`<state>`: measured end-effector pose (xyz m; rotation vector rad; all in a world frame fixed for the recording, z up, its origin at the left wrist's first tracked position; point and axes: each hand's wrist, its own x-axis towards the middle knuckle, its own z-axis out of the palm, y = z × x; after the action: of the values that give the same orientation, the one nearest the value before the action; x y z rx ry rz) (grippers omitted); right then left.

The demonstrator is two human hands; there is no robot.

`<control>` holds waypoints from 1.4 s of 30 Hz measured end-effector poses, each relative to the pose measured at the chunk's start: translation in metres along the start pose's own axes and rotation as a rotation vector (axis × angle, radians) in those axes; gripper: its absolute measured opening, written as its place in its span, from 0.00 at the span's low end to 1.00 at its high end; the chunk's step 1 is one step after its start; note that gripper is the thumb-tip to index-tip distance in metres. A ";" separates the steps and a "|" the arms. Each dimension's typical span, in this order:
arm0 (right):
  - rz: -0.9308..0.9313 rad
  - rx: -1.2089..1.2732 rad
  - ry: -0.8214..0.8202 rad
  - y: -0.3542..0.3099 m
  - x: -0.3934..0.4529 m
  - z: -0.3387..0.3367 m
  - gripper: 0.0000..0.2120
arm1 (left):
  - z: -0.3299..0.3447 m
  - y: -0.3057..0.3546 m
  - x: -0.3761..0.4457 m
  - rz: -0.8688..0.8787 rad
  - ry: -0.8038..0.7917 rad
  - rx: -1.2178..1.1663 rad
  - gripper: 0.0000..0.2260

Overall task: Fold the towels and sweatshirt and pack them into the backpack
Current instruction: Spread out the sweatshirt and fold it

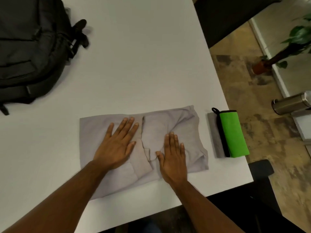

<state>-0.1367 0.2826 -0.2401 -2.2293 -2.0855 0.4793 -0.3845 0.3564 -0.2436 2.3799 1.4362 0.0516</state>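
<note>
**Both palms flat on the folded sweatshirt**

A pale grey sweatshirt (181,125) lay folded into a rough rectangle on the white surface (143,56), close to its near edge. The left hand (117,143) rested on the garment's left half, flat and wide with fingers spread, gripping nothing. The right hand (173,158) lay flat just beside it on the right half, fingers extended and close together, thumb out, also holding nothing. Between the two hands ran a ribbed cuff or hem edge of the sweatshirt.

Just right of the sweatshirt, apart from it, sat a stack of folded towels: a green towel (234,133) with black trim and a loop lay atop a grey towel (214,132), near the surface's right edge. A black backpack (28,52) lay at the far left of the surface, well apart from the clothes. On the floor beyond the surface stood a potted plant (286,47) and a metal bin (291,103).
</note>
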 end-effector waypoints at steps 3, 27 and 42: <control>0.015 0.008 0.006 0.034 -0.010 -0.003 0.34 | 0.000 0.001 0.000 0.016 0.007 0.020 0.28; 0.245 0.303 -0.265 0.142 -0.004 -0.085 0.15 | -0.003 0.097 0.091 0.368 -0.103 0.025 0.13; 0.117 0.088 0.233 0.139 -0.002 -0.050 0.14 | 0.014 0.138 0.067 0.076 0.186 -0.095 0.26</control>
<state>0.0108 0.2773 -0.2262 -2.2438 -1.7945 0.2938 -0.2322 0.3526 -0.2230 2.4029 1.3882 0.3611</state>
